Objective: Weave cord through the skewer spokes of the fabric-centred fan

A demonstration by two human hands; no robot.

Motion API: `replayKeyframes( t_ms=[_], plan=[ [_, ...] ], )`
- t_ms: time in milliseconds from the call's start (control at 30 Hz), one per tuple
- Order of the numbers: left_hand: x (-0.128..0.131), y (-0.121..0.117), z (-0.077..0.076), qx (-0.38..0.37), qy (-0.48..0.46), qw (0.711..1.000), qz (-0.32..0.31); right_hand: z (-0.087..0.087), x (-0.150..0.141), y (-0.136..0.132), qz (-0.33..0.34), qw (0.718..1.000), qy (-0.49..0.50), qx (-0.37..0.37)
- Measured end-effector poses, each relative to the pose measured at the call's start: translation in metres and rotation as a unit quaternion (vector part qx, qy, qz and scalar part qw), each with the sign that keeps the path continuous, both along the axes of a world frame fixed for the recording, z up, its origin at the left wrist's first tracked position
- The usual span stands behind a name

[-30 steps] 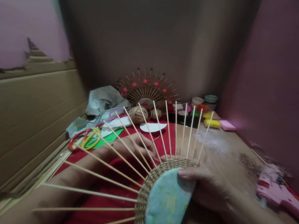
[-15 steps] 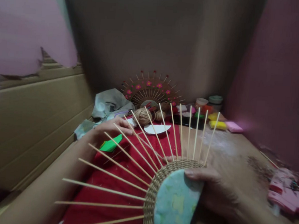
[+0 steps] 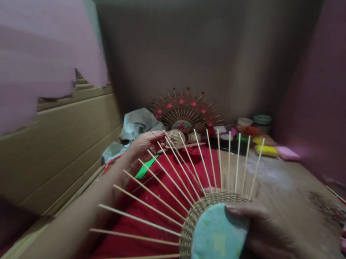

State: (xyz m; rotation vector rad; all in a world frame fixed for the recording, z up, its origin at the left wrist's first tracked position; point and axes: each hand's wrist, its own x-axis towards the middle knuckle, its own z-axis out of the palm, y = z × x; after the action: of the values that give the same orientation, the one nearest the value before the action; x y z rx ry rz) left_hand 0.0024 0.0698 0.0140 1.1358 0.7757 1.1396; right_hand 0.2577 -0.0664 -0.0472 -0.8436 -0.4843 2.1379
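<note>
My right hand [image 3: 261,222] grips a half-round fan frame by its straight edge, thumb on the pale blue-green patterned centre [image 3: 216,243] and fingertips behind. Woven twine [image 3: 188,229] rims the curved edge in a band. Thin wooden sticks [image 3: 142,223] spread outward from it like rays. Beyond the upper-left sticks, my left hand [image 3: 150,143] is raised with its fingers pinched together. A thin strand of twine [image 3: 185,164] appears to run from those fingers down to the band; the sticks partly overlap it.
Red cloth [image 3: 153,246] covers part of the table. A finished flowered fan [image 3: 186,103] leans on the back wall, behind a ball of twine [image 3: 176,138]. Yellow [image 3: 266,150] and pink packets [image 3: 288,153] lie back right. A cardboard panel [image 3: 71,138] borders the left; green paper [image 3: 146,167] lies nearby.
My left hand has risen and moved right, pulling the strand toward a steeper line. The view has shifted, so the fan and table things appear further right. My right hand keeps its grip.
</note>
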Motion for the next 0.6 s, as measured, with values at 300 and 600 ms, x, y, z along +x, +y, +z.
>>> replayKeyframes(
  t_ms=[300, 600],
  plan=[
    [-0.025, 0.004, -0.004, 0.075, 0.107, 0.991, 0.038, 0.001, 0.002, 0.0, 0.007, 1.0, 0.004, 0.011],
    [-0.03, 0.013, -0.023, 0.028, 0.397, 0.887, -0.233, -0.002, 0.006, 0.003, -0.002, 0.998, 0.05, 0.036]
  ],
)
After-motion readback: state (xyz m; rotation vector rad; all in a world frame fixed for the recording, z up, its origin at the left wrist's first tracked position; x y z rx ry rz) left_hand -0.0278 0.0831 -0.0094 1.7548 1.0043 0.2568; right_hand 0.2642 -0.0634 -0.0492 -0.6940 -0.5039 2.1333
